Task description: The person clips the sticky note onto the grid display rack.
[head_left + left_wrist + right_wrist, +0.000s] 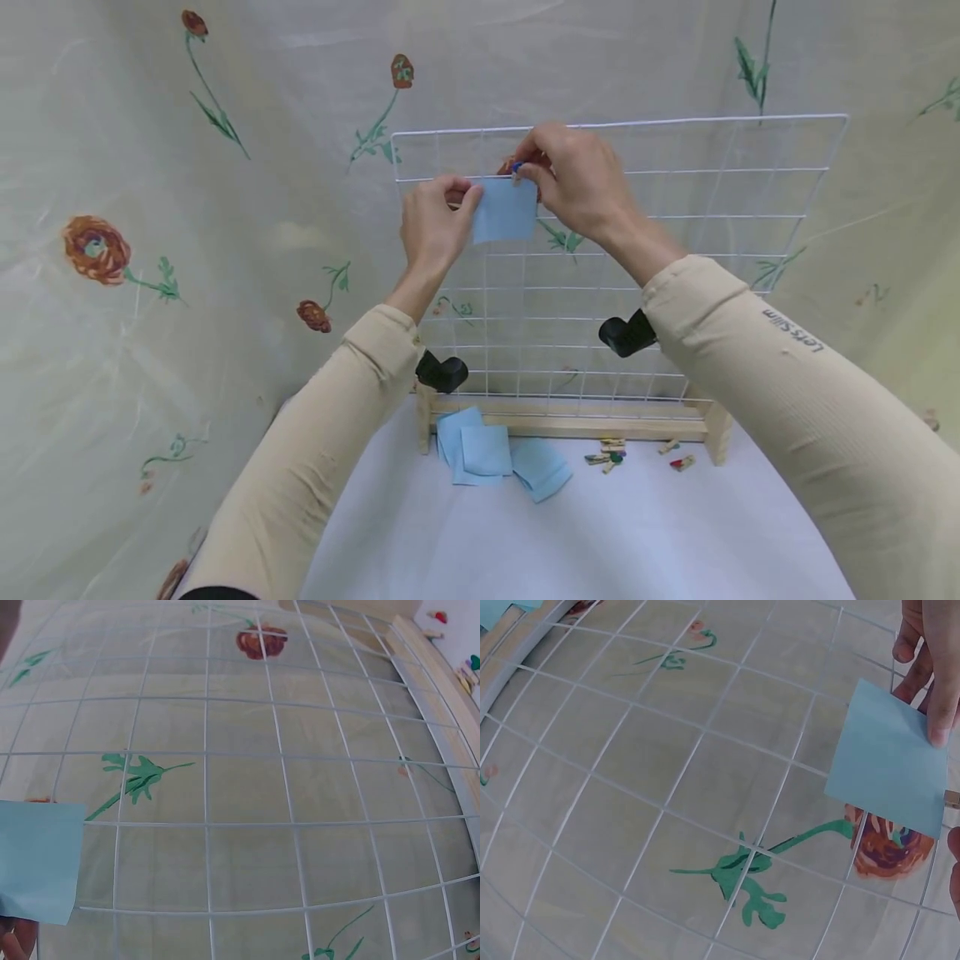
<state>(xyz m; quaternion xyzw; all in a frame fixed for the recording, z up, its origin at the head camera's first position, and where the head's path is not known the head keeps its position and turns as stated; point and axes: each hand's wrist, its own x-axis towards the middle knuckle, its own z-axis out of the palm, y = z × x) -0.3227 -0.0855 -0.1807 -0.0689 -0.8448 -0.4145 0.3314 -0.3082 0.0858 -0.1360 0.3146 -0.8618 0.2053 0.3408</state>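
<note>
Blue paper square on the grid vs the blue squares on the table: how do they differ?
The held blue square hangs upright against the wire grid; the loose blue squares lie flat on the table. The held one is single, pinched by the left hand and right hand; the loose ones overlap, untouched. Same light blue colour, similar shape.

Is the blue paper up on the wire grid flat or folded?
Flat. The blue paper hangs spread against the grid, held by both hands.
</note>
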